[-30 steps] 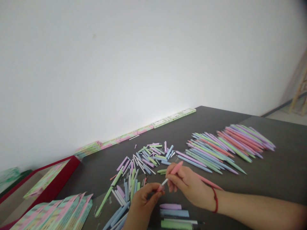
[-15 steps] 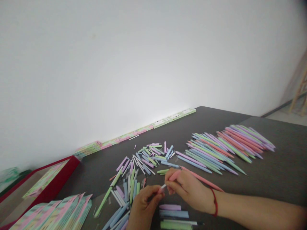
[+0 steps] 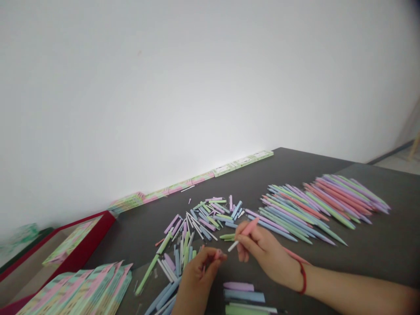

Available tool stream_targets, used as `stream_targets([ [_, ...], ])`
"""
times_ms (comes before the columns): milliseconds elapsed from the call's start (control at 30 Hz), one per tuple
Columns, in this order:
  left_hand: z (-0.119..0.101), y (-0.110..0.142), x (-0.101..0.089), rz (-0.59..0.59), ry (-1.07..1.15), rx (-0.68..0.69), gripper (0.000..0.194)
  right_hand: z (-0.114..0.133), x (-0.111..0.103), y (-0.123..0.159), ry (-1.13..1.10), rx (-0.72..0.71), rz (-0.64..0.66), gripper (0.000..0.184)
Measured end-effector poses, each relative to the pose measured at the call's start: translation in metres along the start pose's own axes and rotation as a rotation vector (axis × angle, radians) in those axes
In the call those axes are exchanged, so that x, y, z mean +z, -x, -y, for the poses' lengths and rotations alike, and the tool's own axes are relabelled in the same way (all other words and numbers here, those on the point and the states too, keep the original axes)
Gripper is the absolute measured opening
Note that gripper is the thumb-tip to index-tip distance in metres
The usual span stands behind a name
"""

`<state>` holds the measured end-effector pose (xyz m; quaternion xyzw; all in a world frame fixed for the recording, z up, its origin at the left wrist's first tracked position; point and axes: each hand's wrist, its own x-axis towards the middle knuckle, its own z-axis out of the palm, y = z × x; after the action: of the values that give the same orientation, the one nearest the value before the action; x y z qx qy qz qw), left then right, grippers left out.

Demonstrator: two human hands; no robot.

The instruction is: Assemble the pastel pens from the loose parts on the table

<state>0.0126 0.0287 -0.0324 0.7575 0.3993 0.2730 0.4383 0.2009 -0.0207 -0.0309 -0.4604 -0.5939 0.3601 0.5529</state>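
My right hand [image 3: 264,256], with a red string bracelet on its wrist, pinches a pink pen piece [image 3: 251,226] with a white stick [image 3: 233,246] protruding from its lower end. Just to the left, my left hand [image 3: 198,273] is closed on a small pink pen part [image 3: 218,253], mostly covered by the fingers. A narrow gap separates the white stick from this part. Another pink pen [image 3: 295,254] lies behind my right wrist. In front of the hands are a purple pen piece [image 3: 239,286], a blue one [image 3: 244,296] and a green one [image 3: 244,310].
Loose pen parts [image 3: 203,218] are heaped beyond my left hand. Rows of pastel pens [image 3: 295,214] lie to the right on the dark table [image 3: 259,181]. Printed packets [image 3: 82,291] and a red-edged box [image 3: 95,236] stand at left. Flat boxes [image 3: 201,177] line the wall.
My hands have drawn apart, and the white stick has come away from the pink part in my left hand. The whole view has shifted slightly.
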Motion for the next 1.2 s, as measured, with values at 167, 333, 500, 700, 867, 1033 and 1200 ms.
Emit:
stream_targets([
  [167, -0.001, -0.006, -0.026, -0.135, 0.342, -0.16, 0.02, -0.009, -0.004, -0.003, -0.041, 0.015, -0.038, 0.026],
  [333, -0.008, -0.008, -0.042, -0.234, 0.544, -0.201, 0.02, -0.016, -0.003, 0.0, 0.027, 0.056, 0.049, 0.022],
  [500, -0.009, -0.007, -0.052, -0.152, 0.23, -0.2, 0.013, -0.028, -0.003, 0.002, 0.107, 0.105, 0.176, 0.023],
  [700, -0.018, 0.002, -0.049, 0.088, -0.725, -0.2, 0.022, -0.039, -0.001, -0.004, -0.057, 0.308, 0.174, 0.03],
  [867, -0.012, 0.008, -0.038, 0.207, -0.856, -0.278, 0.012, -0.037, -0.001, -0.005, -0.289, 0.428, 0.143, 0.032],
  [1033, -0.007, 0.004, -0.039, 0.165, -0.826, -0.227, 0.012, -0.032, -0.005, -0.004, -0.58, 0.589, 0.122, 0.027],
  [1200, -0.005, 0.0, -0.033, 0.189, -0.859, -0.267, 0.009, -0.031, -0.005, -0.005, -0.599, 0.618, 0.147, 0.023],
])
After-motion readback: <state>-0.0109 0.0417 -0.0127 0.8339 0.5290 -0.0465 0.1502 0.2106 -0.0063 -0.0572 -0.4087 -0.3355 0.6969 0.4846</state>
